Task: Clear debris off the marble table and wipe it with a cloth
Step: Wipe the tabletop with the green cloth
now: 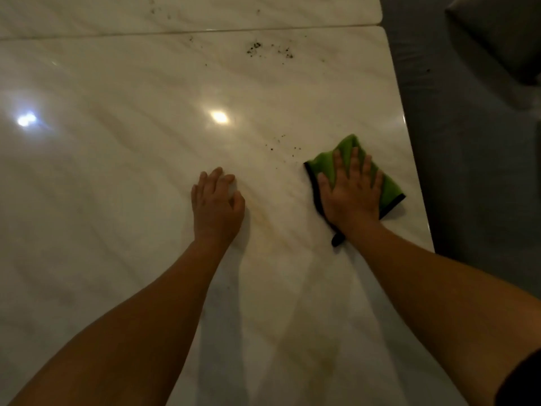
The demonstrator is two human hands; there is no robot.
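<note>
Head view: crumbs lie ahead of the hands, farther up the tabletop (117,148). The nearest scatter (281,145) sits just beyond and to the left of the green cloth (349,146), between the two hands but closer to the right one. A denser cluster (263,49) lies well beyond it, straight up from the near one, and a few faint specks (164,13) sit past the seam on the far slab. That makes three patches; the single grains are too small to count.

The one cloth lies near the right edge, one corner pointing away. The right hand (352,196) presses it flat with fingers spread. The left hand (216,202) rests bare on the marble, fingers loosely bent and holding nothing. I judge a forward-left sweep by the right hand the shortest route.
</note>
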